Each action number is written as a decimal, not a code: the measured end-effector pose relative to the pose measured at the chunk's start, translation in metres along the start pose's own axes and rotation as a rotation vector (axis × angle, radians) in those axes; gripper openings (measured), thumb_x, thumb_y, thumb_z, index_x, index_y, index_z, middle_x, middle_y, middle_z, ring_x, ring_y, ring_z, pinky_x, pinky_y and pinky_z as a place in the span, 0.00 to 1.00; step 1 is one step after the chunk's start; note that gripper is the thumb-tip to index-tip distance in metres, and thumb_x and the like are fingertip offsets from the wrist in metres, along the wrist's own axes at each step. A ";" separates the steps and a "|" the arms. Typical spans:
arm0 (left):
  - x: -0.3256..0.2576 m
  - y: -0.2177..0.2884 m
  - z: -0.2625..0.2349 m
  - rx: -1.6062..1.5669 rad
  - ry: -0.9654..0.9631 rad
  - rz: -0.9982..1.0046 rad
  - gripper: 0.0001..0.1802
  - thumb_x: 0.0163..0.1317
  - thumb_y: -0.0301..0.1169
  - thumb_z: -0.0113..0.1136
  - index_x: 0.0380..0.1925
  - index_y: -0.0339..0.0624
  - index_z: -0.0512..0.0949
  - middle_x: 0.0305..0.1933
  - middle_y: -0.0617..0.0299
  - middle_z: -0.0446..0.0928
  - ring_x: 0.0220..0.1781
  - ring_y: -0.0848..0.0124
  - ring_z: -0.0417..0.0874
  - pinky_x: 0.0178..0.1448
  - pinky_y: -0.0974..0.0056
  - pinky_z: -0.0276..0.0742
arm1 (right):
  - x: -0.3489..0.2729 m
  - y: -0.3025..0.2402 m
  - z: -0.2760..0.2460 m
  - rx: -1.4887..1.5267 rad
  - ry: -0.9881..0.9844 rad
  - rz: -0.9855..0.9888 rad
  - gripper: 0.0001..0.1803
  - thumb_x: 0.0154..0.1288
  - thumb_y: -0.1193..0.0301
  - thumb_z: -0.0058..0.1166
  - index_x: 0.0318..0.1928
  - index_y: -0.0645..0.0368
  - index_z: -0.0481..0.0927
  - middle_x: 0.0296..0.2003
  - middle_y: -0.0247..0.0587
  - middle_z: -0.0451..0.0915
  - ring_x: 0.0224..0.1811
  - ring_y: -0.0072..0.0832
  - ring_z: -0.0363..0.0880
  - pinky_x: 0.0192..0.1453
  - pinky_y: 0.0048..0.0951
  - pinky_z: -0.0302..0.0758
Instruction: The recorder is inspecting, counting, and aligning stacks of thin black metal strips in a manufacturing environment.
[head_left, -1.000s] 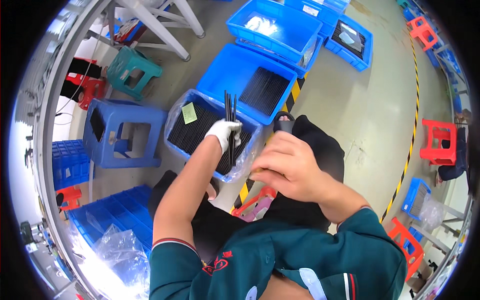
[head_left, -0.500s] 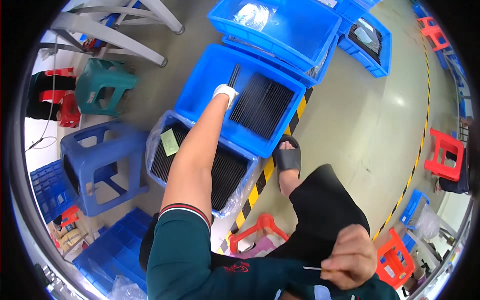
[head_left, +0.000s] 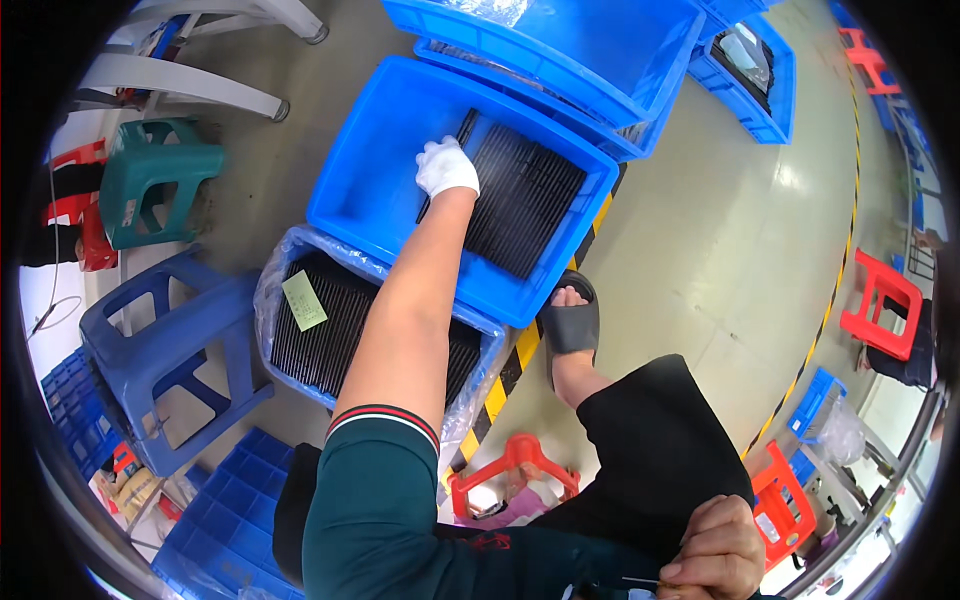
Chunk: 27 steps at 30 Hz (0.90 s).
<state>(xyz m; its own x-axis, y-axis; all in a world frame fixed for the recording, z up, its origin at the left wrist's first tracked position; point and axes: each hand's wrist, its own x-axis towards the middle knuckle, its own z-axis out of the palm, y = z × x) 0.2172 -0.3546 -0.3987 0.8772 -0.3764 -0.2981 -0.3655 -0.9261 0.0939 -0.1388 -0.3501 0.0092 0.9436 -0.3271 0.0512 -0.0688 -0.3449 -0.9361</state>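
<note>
My left hand (head_left: 447, 167), in a white glove, reaches into a blue plastic bin (head_left: 350, 165). Its fingers are closed around a few long black strips (head_left: 466, 124), whose ends show above and below the glove. Right beside them, a row of black strips (head_left: 525, 200) lies packed in the bin's right part. My bare right hand (head_left: 722, 548) is held near my body at the lower right, fingers pinched on a thin, pale rod (head_left: 638, 580) with a yellowish end. What kind of tool the rod is cannot be made out.
A plastic-lined crate (head_left: 330, 345) of black strips with a green paper slip (head_left: 304, 300) stands nearer me. Stacked blue bins (head_left: 560, 75) rise behind. Blue (head_left: 165, 350) and green (head_left: 160, 180) stools stand left. Yellow-black tape (head_left: 515, 375) and my sandalled foot (head_left: 572, 325) are right of the bins.
My left hand has slid slightly up and left along the black strips and turned, its back now showing. My right hand has dropped lower. The whole view has shifted somewhat.
</note>
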 end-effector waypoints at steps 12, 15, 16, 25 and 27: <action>-0.036 0.022 0.015 -0.022 0.101 0.195 0.26 0.62 0.43 0.58 0.61 0.55 0.70 0.55 0.54 0.72 0.55 0.52 0.75 0.53 0.50 0.77 | -0.004 -0.001 0.001 0.003 0.004 -0.046 0.13 0.49 0.73 0.68 0.35 0.65 0.81 0.30 0.42 0.76 0.29 0.32 0.73 0.35 0.33 0.69; -0.028 0.000 0.008 -0.029 0.059 0.172 0.25 0.62 0.43 0.58 0.59 0.55 0.71 0.55 0.53 0.72 0.56 0.52 0.75 0.53 0.49 0.77 | -0.005 0.005 0.005 0.032 0.001 -0.094 0.13 0.48 0.74 0.67 0.35 0.66 0.81 0.29 0.43 0.75 0.28 0.31 0.72 0.34 0.32 0.69; -0.029 -0.006 0.010 -0.055 0.093 0.158 0.23 0.62 0.44 0.59 0.57 0.53 0.73 0.54 0.53 0.72 0.56 0.52 0.75 0.53 0.50 0.78 | -0.004 0.006 0.008 0.042 0.015 -0.107 0.12 0.48 0.75 0.67 0.34 0.67 0.81 0.29 0.43 0.75 0.27 0.31 0.72 0.33 0.32 0.69; -0.085 -0.001 -0.008 -0.147 0.118 0.168 0.21 0.59 0.46 0.60 0.49 0.50 0.74 0.52 0.54 0.73 0.55 0.56 0.76 0.50 0.52 0.78 | -0.010 -0.004 0.008 0.035 -0.093 -0.128 0.10 0.55 0.77 0.61 0.38 0.68 0.78 0.30 0.45 0.74 0.29 0.34 0.71 0.28 0.31 0.72; -0.114 0.009 -0.020 -0.256 0.115 0.185 0.20 0.58 0.44 0.60 0.49 0.50 0.74 0.52 0.55 0.73 0.54 0.57 0.76 0.49 0.51 0.78 | -0.016 -0.009 0.008 0.058 -0.121 -0.125 0.10 0.57 0.77 0.60 0.39 0.67 0.77 0.31 0.46 0.73 0.30 0.35 0.71 0.29 0.33 0.73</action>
<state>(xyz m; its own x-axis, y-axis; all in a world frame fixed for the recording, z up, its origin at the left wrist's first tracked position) 0.1199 -0.3207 -0.3448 0.8381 -0.5256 -0.1462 -0.4442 -0.8130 0.3765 -0.1507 -0.3343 0.0138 0.9760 -0.1753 0.1294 0.0670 -0.3239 -0.9437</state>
